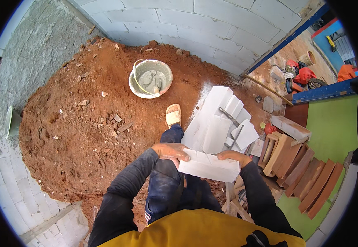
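Note:
A white lightweight concrete block (209, 166) is held level in front of my body, with notches along its far edge. My left hand (171, 152) grips its left end, thumb on top. At the other end my right hand (234, 157) is closed round the far corner. Beyond it, a stack of white blocks (212, 119) lies on the ground. Two dark, narrow metal tools (229, 116) rest on that stack; their exact kind is unclear. A pale bucket (150, 79) of grey mortar stands farther off, a trowel (157, 91) handle sticking up at its near side.
Reddish soil (76, 119) heaps up on the left, with rubble on it. A white block wall (195, 24) closes the far side. Brown curved tiles (298, 164) lie at the right beside a green floor (331, 123). My sandalled foot (173, 115) stands on the soil.

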Demonstrator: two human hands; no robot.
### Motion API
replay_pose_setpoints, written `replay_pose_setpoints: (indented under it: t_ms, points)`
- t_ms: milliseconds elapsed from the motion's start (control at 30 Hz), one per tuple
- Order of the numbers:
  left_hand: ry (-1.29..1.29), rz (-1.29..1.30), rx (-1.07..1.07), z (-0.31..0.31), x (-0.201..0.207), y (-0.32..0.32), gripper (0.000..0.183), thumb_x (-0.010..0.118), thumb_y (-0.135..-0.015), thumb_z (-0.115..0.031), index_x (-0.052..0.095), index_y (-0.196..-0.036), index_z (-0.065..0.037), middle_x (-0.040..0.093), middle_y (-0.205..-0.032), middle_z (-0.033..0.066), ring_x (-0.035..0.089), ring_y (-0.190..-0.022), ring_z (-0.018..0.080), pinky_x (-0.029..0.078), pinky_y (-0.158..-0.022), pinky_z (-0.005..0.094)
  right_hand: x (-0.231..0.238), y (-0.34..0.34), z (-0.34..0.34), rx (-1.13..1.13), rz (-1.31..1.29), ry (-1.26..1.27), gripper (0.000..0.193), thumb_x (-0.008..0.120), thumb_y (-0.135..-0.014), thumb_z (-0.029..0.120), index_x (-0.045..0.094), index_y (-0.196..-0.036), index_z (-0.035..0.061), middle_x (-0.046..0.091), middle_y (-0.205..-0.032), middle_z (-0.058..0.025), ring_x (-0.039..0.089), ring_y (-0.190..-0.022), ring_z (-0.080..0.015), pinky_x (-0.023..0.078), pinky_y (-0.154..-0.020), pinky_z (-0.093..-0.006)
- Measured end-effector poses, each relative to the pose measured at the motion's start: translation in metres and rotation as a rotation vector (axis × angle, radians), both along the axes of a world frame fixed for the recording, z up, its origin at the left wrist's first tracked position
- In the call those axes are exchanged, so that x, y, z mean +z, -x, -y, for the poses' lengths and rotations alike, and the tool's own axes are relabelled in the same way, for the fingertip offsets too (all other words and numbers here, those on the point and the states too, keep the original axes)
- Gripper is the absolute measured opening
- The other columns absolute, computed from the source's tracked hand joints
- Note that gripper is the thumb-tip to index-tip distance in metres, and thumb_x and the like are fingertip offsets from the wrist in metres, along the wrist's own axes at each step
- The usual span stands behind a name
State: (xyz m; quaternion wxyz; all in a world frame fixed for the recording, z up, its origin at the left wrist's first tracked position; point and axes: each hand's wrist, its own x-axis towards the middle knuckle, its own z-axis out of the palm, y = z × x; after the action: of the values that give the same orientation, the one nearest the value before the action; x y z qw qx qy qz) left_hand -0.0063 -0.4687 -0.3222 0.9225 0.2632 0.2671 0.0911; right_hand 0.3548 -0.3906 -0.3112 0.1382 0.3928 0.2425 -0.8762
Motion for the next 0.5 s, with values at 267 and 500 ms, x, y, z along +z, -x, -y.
replay_pose_setpoints:
  t_ms: [267, 500]
  points:
    - [0.151, -0.227, 0.494, 0.015, 0.004, 0.137, 0.094, 0.086, -0.084, -0.038, 0.044, -0.156, 0.007, 0.060, -0.149, 0.0182, 0.059, -0.136, 0.0249, 0.046, -0.115, 0.0403, -0.028, 0.198, -0.130, 0.242, -0.298, -0.077, 0.060, 0.075, -0.095, 0.042, 0.067, -0.143, 0.0077, 0.070, -0.137, -0.0062, 0.065, -0.122, -0.0163, 0.052, -0.102, -0.0319]
    - [0.240, -0.455, 0.807, -0.038, -0.053, 0.192, 0.075, 0.070, -0.104, -0.039, 0.035, -0.166, -0.017, 0.056, -0.153, 0.0086, 0.057, -0.137, 0.0245, 0.045, -0.116, 0.0538, -0.021, 0.252, -0.223, 0.267, -0.262, -0.253, 0.063, 0.079, -0.090, 0.039, 0.067, -0.147, 0.0158, 0.064, -0.144, -0.0082, 0.059, -0.132, -0.0254, 0.054, -0.101, -0.0474]
